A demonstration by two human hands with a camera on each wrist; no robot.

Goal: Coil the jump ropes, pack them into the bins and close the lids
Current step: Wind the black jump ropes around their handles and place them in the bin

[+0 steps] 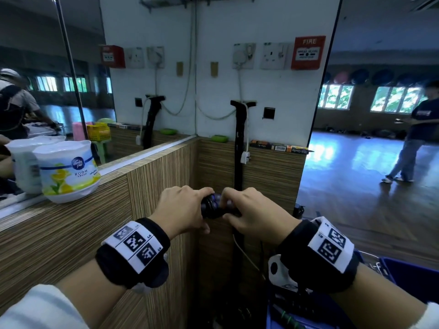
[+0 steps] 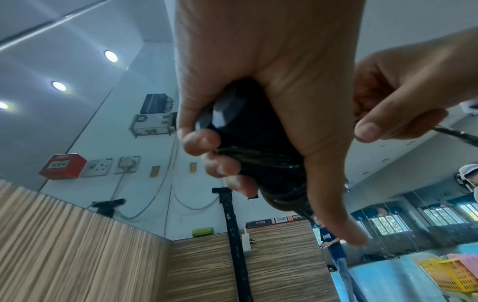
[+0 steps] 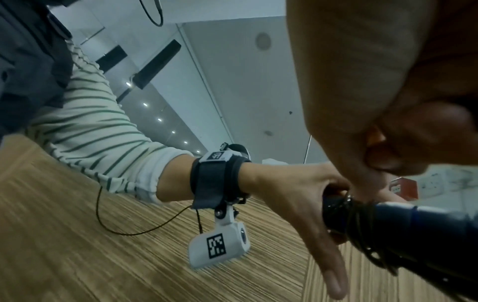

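Two forearms in striped sleeves and black wristbands with printed marker tags reach forward from the near edge of the head view, meeting in front of a wood-grain panelled corner. Between them sits the jump rope: dark handles bundled together with thin black cord wound round them.

The left hand grips the bundle from the left, fingers curled round the handles and pinning the cord turns against them, as the left wrist view shows, with the thumb stretched out along the bundle. The right hand closes on the bundle's right end, fingers curled over the top and thumb beneath. In the left wrist view its thumb and forefinger pinch a thin dark strand running off to the right. The rope is held in the air, clear of the ledge, exactly between the two hands.

To the near right, a blue bin shows at the frame edge, its lid not visible. On the ledge at left stands a white air freshener tub, doubled in the mirror behind it. Far right, a person stands on the studio floor. A red fire alarm box hangs on the far wall.
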